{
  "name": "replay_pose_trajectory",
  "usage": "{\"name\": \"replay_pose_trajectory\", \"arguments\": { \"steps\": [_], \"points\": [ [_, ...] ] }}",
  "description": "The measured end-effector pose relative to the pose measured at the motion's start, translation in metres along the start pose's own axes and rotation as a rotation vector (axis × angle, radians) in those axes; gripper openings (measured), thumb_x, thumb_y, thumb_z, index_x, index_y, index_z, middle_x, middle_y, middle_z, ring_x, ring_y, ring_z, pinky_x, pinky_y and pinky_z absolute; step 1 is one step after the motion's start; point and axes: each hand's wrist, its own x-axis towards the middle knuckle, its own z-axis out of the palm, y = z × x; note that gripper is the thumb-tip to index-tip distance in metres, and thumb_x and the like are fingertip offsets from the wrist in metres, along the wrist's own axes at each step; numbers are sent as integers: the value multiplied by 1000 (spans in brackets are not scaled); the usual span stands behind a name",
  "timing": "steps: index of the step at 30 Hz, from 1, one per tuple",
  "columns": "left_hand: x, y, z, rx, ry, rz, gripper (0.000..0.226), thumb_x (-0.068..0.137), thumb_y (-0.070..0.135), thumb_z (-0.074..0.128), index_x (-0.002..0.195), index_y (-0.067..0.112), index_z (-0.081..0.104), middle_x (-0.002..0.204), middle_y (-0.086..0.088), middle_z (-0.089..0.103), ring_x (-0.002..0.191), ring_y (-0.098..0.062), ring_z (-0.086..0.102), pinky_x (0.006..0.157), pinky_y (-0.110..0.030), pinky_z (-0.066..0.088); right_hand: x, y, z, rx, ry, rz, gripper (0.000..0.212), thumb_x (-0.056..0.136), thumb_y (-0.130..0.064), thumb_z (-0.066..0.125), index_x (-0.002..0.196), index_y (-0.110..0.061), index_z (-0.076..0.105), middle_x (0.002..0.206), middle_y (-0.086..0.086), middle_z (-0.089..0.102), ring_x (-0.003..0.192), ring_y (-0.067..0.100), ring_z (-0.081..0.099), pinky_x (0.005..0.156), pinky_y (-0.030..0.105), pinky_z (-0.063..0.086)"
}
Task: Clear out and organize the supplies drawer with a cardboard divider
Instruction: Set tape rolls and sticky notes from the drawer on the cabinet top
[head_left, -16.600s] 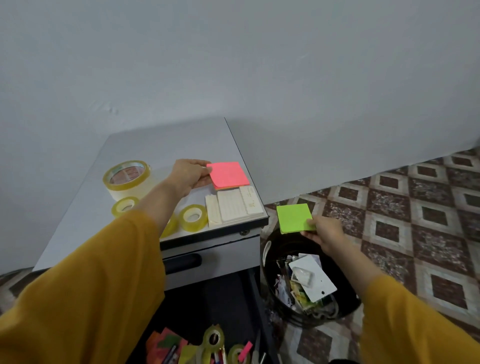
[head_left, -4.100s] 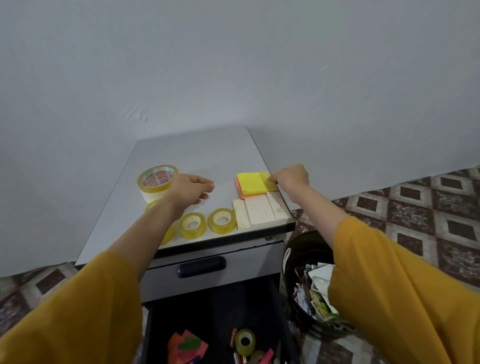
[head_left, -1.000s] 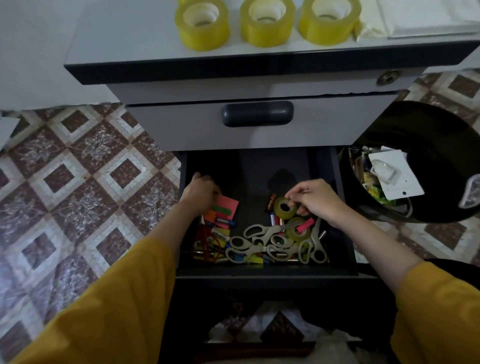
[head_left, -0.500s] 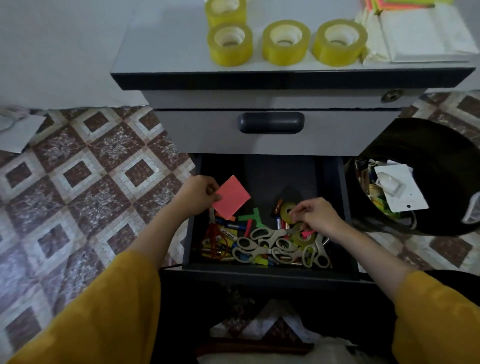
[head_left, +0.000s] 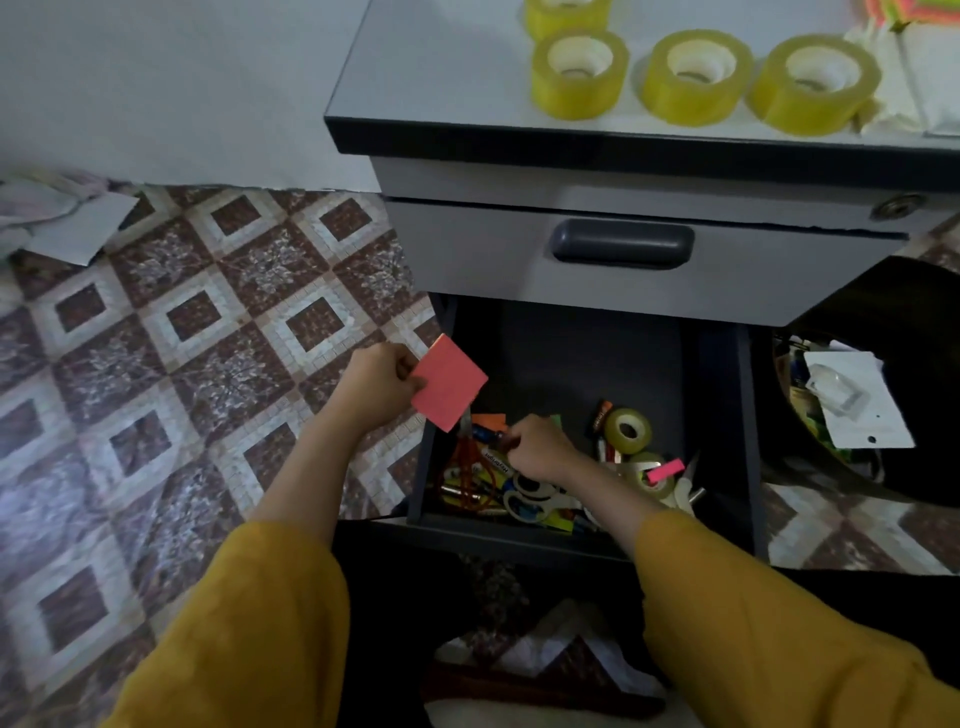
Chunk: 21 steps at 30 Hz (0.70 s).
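Note:
The dark lower drawer (head_left: 719, 415) stands pulled out, its front half full of scissors (head_left: 530, 496), pens, a small tape roll (head_left: 627, 430) and paper scraps. My left hand (head_left: 376, 384) pinches a pink sticky-note pad (head_left: 449, 389), held up over the drawer's left edge. My right hand (head_left: 540, 449) is down among the clutter at the left-middle, fingers curled around small items next to an orange paper (head_left: 488, 420); what it grips is hidden.
Three yellow tape rolls (head_left: 693, 75) and white pads (head_left: 930, 78) sit on the cabinet top (head_left: 441, 78). The upper drawer (head_left: 623, 244) is closed. A black bin (head_left: 893, 322) with waste stands to the right. Paper (head_left: 78, 228) lies on the tiled floor at left.
My left hand has lifted the pink pad out of the drawer and up to the left. My right hand has shifted from the tape rolls leftward to the middle of the clutter.

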Motion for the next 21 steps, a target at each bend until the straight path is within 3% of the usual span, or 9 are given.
{"name": "replay_pose_trajectory", "arguments": {
  "steps": [4,9,11,12,15,16,18,19,21],
  "points": [
    [5,-6,-5,-33,-17,-16,13,88,10,61,96,1,64,91,-13,65,86,-27,63,78,-36,51,2,-7,4,-35,17,-28,22,87,-8,53,97,6,66,87,14,59,81,29,52,66,27,37],
    [8,-6,-7,-72,-6,-24,12,88,10,61,96,2,63,94,-14,66,87,-28,64,78,-36,52,7,-8,10,-37,-5,21,21,86,-4,51,96,13,59,99,26,60,91,39,57,77,43,49],
    [8,-4,-6,-79,-12,-28,13,88,11,61,98,2,64,95,-14,66,87,-27,64,79,-36,53,10,-9,10,-64,-11,51,16,87,-6,50,75,4,51,78,18,53,76,32,53,63,35,42],
    [8,-4,-5,-86,-14,-31,13,88,11,62,98,2,64,95,-14,66,87,-27,64,80,-37,53,10,-10,9,-68,-21,74,23,87,-5,49,66,-3,42,69,12,46,67,26,48,57,31,35],
    [7,-3,-5,-97,-16,-31,14,88,11,62,99,2,64,96,-14,66,86,-27,64,81,-37,53,11,-8,8,-62,-79,130,31,90,-5,46,60,-7,39,61,4,36,54,14,34,48,25,25],
    [7,-3,-4,-99,-19,-32,15,88,10,62,100,2,64,96,-14,66,87,-27,64,81,-37,53,10,-5,7,-62,-91,139,25,89,-2,45,64,0,47,63,7,39,56,15,37,48,23,25],
    [7,-2,-3,-107,-23,-34,14,88,10,62,100,2,64,96,-14,66,87,-27,64,82,-38,54,11,0,6,-40,-102,141,19,85,3,44,82,15,59,78,26,54,73,36,54,55,25,29],
    [7,-1,-3,-101,-28,-32,13,88,10,62,99,2,64,96,-14,66,87,-26,64,81,-37,54,12,3,6,-31,-88,128,23,83,4,45,92,21,58,94,36,58,87,45,57,58,29,33],
    [7,1,-2,-96,-43,-29,8,88,11,62,94,5,63,96,-13,67,86,-26,65,79,-35,53,11,9,6,-30,-34,73,27,81,4,50,99,22,57,111,38,55,100,49,55,62,39,41]
  ]
}}
